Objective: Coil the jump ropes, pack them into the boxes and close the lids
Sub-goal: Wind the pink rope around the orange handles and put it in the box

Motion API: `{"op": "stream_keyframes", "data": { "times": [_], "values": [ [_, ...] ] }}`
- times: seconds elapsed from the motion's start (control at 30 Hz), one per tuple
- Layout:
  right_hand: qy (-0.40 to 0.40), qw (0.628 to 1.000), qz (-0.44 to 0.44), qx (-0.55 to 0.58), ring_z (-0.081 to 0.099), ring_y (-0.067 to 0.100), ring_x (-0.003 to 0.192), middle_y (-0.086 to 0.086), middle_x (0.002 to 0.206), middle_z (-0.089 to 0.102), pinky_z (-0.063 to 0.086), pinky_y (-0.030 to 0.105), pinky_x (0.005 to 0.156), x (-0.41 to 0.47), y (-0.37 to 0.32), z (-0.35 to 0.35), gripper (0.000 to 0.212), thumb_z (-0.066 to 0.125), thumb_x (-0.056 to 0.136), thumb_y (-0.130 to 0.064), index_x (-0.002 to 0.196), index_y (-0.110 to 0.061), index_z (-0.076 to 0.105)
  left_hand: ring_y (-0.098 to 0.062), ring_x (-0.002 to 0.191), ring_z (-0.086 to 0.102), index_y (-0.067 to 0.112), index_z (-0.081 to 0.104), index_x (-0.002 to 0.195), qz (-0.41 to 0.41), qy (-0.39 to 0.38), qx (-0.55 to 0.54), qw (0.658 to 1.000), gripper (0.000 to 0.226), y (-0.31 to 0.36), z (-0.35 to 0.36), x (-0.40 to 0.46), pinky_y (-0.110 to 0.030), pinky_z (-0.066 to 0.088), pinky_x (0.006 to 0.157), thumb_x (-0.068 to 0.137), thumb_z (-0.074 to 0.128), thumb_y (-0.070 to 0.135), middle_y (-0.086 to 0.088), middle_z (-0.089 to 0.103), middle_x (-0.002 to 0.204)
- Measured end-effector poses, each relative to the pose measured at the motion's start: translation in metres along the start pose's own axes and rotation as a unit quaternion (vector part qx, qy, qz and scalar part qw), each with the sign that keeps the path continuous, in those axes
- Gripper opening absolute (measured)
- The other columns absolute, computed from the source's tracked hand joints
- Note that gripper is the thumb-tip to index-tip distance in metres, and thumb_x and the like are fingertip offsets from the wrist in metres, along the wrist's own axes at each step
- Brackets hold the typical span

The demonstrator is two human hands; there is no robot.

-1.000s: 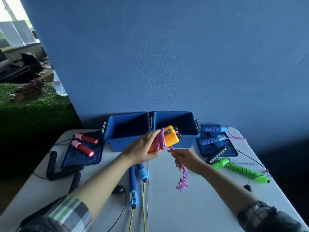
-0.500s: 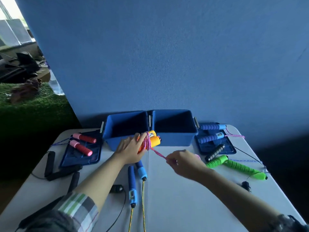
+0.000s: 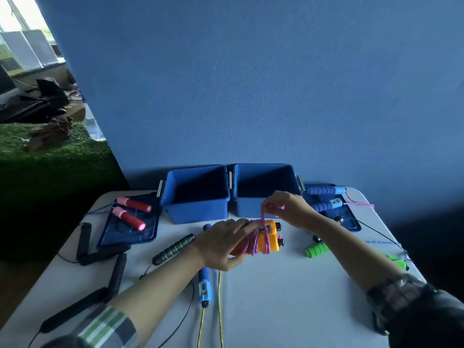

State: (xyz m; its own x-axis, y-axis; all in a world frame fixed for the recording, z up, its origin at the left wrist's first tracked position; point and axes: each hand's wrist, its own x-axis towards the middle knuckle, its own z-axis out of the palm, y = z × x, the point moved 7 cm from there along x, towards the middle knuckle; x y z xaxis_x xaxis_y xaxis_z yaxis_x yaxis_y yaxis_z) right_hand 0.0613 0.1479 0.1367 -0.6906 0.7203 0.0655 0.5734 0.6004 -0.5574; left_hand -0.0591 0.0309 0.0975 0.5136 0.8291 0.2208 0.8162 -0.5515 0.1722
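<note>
Gripping from both sides, I have the left hand (image 3: pixel 221 243) curled round the orange handles (image 3: pixel 268 237) of a jump rope, holding them just above the counter (image 3: pixel 288 297) in front of the two open blue boxes (image 3: pixel 198 194). Pink rope (image 3: pixel 254 241) is wound in several turns across the handles, close to my left fingers. My right hand (image 3: pixel 288 208) sits higher, in front of the right-hand box (image 3: pixel 263 187), and its grip is a pinch on a strand of that same pink rope, which runs down from the fingers to the bundle.

Both boxes stand side by side against the blue wall (image 3: pixel 251 84), and I can see nothing inside them from this view. A blue lid (image 3: pixel 130 224) lies flat to the left of the boxes with two pink handles (image 3: pixel 130 210) resting on it. Another lid (image 3: pixel 351 222) lies to the right, carrying two blue foam handles (image 3: pixel 325 197).

Near my left forearm lie a dark handle with green rings (image 3: pixel 174 248) and a blue handle (image 3: pixel 204 287) with a yellow cord (image 3: pixel 220 310) trailing toward me. Black handles (image 3: pixel 100 257) lie at the left edge. A green handle (image 3: pixel 316 249) lies to the right of the bundle, partly hidden by my right forearm.
</note>
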Motion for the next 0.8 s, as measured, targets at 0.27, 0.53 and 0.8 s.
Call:
{"op": "stream_keyframes", "data": {
  "times": [0.27,0.53,0.8],
  "values": [
    [0.023,0.989,0.100,0.108,0.057,0.011,0.062,-0.003,0.064,0.064,0.047,0.027,0.063,-0.015,0.041,0.007,0.023,0.062,0.090,-0.016,0.073,-0.032,0.061,-0.019,0.083,0.057,0.043,0.025,0.144,-0.098,0.160,-0.102,0.977,0.066,-0.012,-0.044,0.002,-0.026,0.046,0.065,0.085,0.055,0.039,-0.001,0.046,0.120],
    [0.140,0.984,0.061,0.095,0.058,-0.016,0.064,-0.011,0.070,0.066,0.043,0.006,0.062,-0.041,0.010,0.029,0.006,0.065,0.083,-0.009,0.083,-0.014,0.068,-0.016,0.075,0.059,0.048,0.025,0.139,-0.235,0.175,-0.116,0.949,0.060,-0.046,-0.036,-0.005,-0.037,0.053,0.064,0.082,0.045,0.050,0.004,0.049,0.107],
    [0.121,0.985,-0.092,0.077,0.047,0.000,0.065,-0.005,0.081,0.047,0.035,0.007,0.064,-0.065,-0.045,0.045,0.008,0.067,0.074,-0.009,0.067,-0.012,0.065,-0.035,0.088,0.062,0.037,0.027,0.145,-0.389,0.179,-0.067,0.901,0.066,-0.067,-0.029,-0.010,-0.037,0.048,0.072,0.083,0.041,0.053,-0.008,0.050,0.111]
  ]
}}
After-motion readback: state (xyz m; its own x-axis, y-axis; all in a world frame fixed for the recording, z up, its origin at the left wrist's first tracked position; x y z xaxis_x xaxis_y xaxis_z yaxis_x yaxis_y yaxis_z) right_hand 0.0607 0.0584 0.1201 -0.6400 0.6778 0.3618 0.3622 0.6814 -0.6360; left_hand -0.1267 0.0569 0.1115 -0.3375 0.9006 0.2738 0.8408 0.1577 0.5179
